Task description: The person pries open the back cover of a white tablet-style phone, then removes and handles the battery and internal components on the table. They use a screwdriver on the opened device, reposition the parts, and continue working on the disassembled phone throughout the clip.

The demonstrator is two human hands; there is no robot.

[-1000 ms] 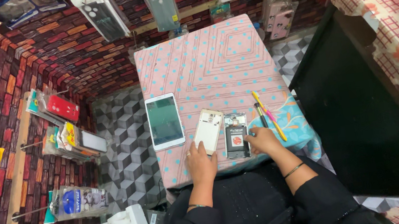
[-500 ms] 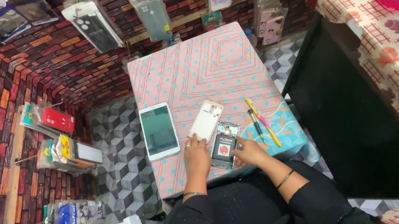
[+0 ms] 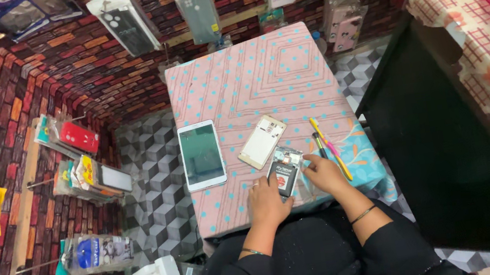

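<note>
Low at the frame's centre, left hand (image 3: 269, 202) and right hand (image 3: 325, 174) flank the opened phone (image 3: 284, 173), curled fingers touching its edges, its long axis running up-frame, without lifting it.

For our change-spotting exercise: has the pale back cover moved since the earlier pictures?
Yes: the pale back cover has shifted away from the person, judged against the white tablet, which stayed put.
</note>
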